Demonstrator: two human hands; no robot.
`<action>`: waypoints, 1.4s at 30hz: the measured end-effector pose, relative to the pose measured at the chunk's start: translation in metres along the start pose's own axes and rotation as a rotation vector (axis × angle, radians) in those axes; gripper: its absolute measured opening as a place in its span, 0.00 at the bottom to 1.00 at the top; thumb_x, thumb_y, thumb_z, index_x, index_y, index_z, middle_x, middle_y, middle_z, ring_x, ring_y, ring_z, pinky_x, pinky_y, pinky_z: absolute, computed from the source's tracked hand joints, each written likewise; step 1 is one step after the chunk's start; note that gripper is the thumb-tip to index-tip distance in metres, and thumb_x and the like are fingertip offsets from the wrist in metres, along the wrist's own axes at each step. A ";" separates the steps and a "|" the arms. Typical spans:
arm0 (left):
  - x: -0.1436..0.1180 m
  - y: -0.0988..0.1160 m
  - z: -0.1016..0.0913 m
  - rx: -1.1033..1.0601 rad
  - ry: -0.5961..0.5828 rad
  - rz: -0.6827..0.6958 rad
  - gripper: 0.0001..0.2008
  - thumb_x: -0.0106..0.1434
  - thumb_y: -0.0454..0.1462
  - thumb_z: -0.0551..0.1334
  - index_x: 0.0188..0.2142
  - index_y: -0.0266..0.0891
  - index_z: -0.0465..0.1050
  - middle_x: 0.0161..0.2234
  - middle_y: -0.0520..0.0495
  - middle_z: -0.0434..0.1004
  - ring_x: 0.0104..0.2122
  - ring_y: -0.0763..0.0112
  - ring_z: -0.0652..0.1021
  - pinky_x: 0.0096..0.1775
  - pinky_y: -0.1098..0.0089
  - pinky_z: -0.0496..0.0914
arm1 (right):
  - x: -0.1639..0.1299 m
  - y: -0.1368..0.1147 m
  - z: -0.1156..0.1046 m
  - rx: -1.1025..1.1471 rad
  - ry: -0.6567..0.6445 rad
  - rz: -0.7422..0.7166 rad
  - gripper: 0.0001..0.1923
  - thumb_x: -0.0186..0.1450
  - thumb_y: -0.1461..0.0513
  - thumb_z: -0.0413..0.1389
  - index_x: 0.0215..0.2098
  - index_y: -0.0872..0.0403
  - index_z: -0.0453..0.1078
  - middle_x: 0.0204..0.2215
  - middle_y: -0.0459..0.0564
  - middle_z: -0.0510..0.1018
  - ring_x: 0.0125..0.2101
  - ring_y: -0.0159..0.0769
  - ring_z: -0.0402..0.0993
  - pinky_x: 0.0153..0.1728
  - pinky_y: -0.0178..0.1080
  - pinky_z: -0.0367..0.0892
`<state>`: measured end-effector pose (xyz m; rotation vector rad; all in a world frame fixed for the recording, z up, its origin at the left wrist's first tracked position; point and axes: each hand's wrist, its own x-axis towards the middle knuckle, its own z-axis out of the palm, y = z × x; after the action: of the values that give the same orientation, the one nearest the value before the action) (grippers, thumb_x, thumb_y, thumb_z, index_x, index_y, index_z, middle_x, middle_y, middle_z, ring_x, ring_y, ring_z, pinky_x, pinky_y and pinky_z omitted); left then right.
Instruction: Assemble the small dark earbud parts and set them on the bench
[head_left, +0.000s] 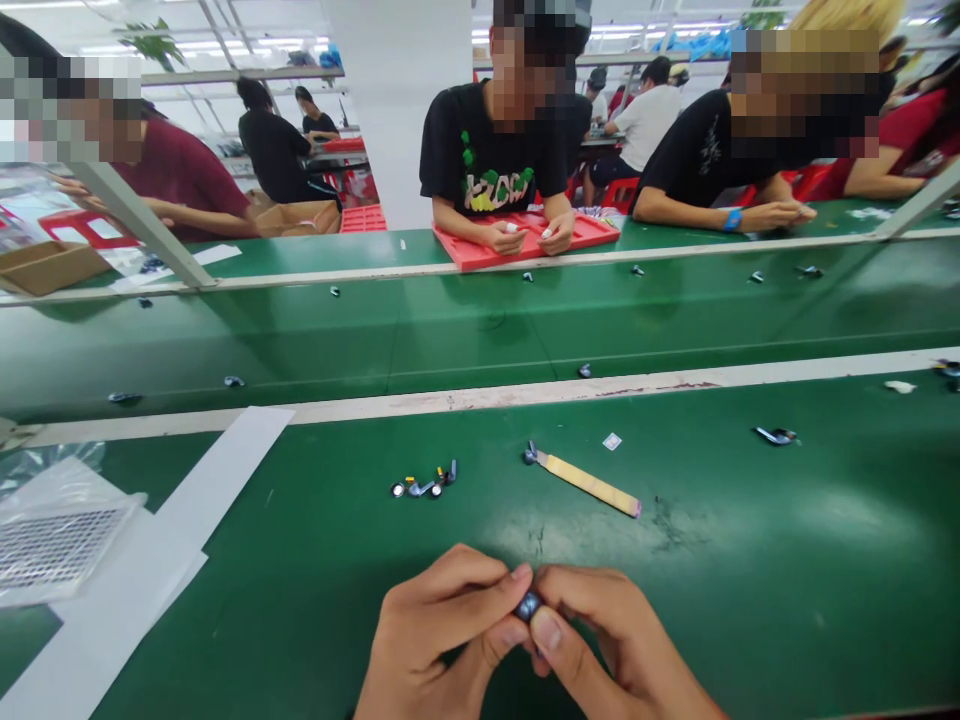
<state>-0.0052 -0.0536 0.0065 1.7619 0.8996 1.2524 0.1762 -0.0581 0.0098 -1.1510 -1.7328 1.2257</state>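
The left hand [439, 635] and the right hand [615, 645] meet low in the middle of the view, over the green table [750, 580]. Between them sits a small dark part [528, 605], pinched from both sides: the left thumb and forefinger close on it from the left, the right thumb and forefinger from the right, so both hands are clamped on the same piece. Only its top face shows, bluish and shiny; the rest is buried under the fingertips, and its shape cannot be made out. Both wrists are cut off by the bottom edge.

Farther up the table, well apart from the hands, lies a wooden stick [589, 483] with a dark tip, and to its left a cluster of small metal bits [424, 484], too tiny to tell apart. At the far left a clear plastic bag [56, 535] rests on white paper [187, 510]. Across the belt, another person leans over a red tray [480, 255].
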 end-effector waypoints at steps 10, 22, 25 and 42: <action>0.003 -0.004 0.008 0.257 -0.120 -0.031 0.12 0.68 0.26 0.59 0.40 0.39 0.80 0.32 0.47 0.75 0.29 0.72 0.74 0.30 0.75 0.68 | -0.008 0.005 -0.007 -0.213 -0.054 0.119 0.26 0.74 0.50 0.42 0.27 0.53 0.70 0.23 0.49 0.75 0.27 0.37 0.72 0.32 0.37 0.66; -0.007 -0.020 0.058 0.206 -0.240 -0.013 0.16 0.69 0.26 0.52 0.38 0.35 0.79 0.31 0.46 0.74 0.31 0.69 0.74 0.32 0.73 0.71 | -0.039 0.015 -0.038 -0.312 -0.165 0.336 0.20 0.74 0.58 0.42 0.30 0.54 0.68 0.23 0.46 0.74 0.24 0.34 0.68 0.26 0.34 0.62; -0.008 -0.019 0.062 0.261 -0.296 -0.043 0.14 0.67 0.24 0.53 0.36 0.34 0.78 0.30 0.47 0.74 0.31 0.68 0.74 0.31 0.72 0.69 | -0.041 0.017 -0.033 -0.379 -0.131 0.320 0.18 0.74 0.59 0.43 0.28 0.54 0.65 0.22 0.46 0.73 0.24 0.34 0.68 0.26 0.35 0.60; -0.008 -0.021 0.056 0.134 -0.128 -0.032 0.14 0.70 0.27 0.53 0.43 0.36 0.78 0.34 0.46 0.78 0.33 0.68 0.75 0.35 0.70 0.71 | -0.033 0.013 -0.026 -0.434 -0.043 0.175 0.18 0.74 0.58 0.43 0.29 0.53 0.66 0.22 0.46 0.73 0.25 0.36 0.71 0.28 0.35 0.62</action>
<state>0.0443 -0.0616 -0.0269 1.9017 0.9521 1.0678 0.2150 -0.0790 0.0035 -1.5637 -2.0273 1.0027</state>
